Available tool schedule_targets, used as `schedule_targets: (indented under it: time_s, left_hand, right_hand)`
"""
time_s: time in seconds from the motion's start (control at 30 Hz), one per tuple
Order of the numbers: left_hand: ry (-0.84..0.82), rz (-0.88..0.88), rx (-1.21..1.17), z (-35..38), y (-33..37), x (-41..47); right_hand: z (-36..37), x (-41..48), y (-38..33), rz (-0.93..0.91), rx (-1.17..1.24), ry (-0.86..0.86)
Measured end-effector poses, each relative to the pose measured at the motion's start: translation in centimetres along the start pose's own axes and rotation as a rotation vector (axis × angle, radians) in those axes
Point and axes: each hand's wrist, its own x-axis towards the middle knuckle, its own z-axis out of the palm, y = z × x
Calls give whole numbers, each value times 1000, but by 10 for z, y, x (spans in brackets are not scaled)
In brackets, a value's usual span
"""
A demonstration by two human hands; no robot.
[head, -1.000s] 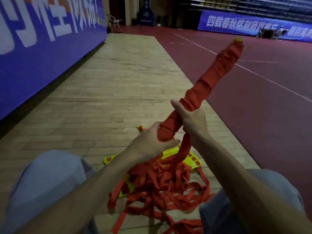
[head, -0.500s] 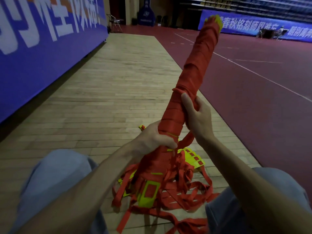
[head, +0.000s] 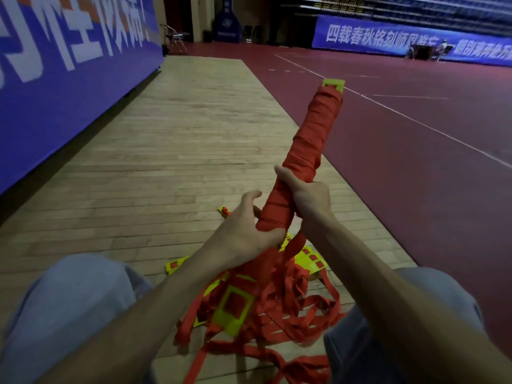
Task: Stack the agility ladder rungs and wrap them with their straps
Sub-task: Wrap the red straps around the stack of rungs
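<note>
Gripping tapered strap-wrapped rung bundle [head: 310, 139]: right hand [head: 307, 194] mid-length; left hand [head: 243, 234] curled round base; flat red straps [head: 279, 311] tangled below.

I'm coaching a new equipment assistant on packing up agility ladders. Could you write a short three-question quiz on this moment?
1. True or false: the wrapped bundle lies flat on the wooden floor.
2. Which hand grips the bundle higher up? A) left hand B) right hand C) neither touches it
3. Fill in: the rung end poking out of the bundle's far tip is ___ in colour.

Key
1. False: it is held tilted up off the floor, above the loose straps.
2. B: the left hand holds the lower end.
3. Yellow.
</note>
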Motion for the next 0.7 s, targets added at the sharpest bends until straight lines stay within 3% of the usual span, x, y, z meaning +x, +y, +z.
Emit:
schedule_targets:
  time_s: [0.1,0.17,0.27,0.4,0.5,0.6,0.7]
  left_hand:
    - [50,76,430,7,-2,-5]
    - [72,62,503,6,-5,-2]
    - [44,-4,240,0,-7,1]
    - [-16,27,-153,-10,1,-2]
    - [-71,81,-384,-28,8,-8]
    - [-151,136,-502,-35,14,-16]
    - [-274,150,-582,-35,17,-18]
  right_hand:
    - [6,0,9,-1,-45,45]
    - [7,-2,9,0,-45,30]
    - [7,-4,9,-114,-118,8]
    - [4,-7,4,-455,-260,43]
    - [1,-9,-3,-590,-124,31]
    - [6,-17,-9,-445,148,-129]
    - [8,-24,-13,-195,361,-459]
